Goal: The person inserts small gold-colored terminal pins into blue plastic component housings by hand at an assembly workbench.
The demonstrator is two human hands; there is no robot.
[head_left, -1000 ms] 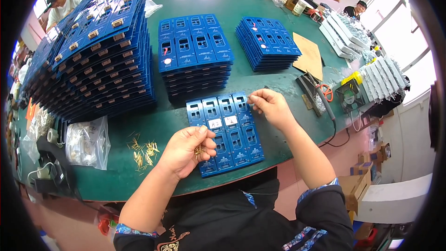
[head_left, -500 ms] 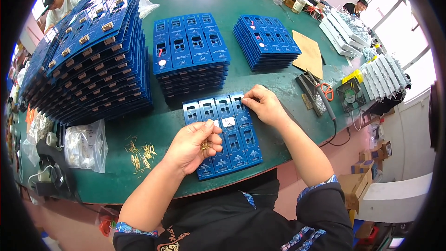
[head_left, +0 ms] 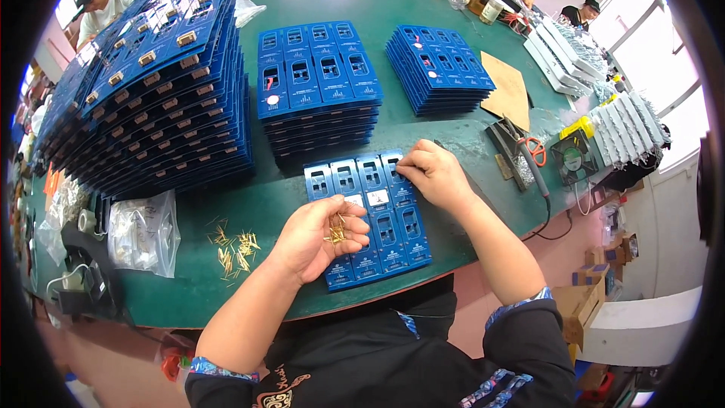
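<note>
A blue circuit board panel (head_left: 390, 258) with several rectangular cutouts lies on the table in front of me. My left hand (head_left: 306, 236) is palm up over its left part, the fingers curled round a small heap of thin brass pins (head_left: 337, 231). At the panel's far right corner, my right hand (head_left: 438, 175) pinches thumb and forefinger together by a cutout; whatever is between the fingertips is hidden. Loose brass pins (head_left: 236, 251) are scattered on the table to the left of the panel.
Stacks of blue panels stand at the left (head_left: 162, 98), in the middle (head_left: 319, 91) and farther right (head_left: 442, 75). To the right are a soldering iron (head_left: 535, 170), orange-handled scissors (head_left: 535, 151) and a small fan (head_left: 574, 155). A plastic bag (head_left: 142, 234) lies left. Other people sit across the table.
My left hand has opened a little, showing more of the pins in its palm. The right hand stays at the same corner cutout. The whole view has shifted slightly.
</note>
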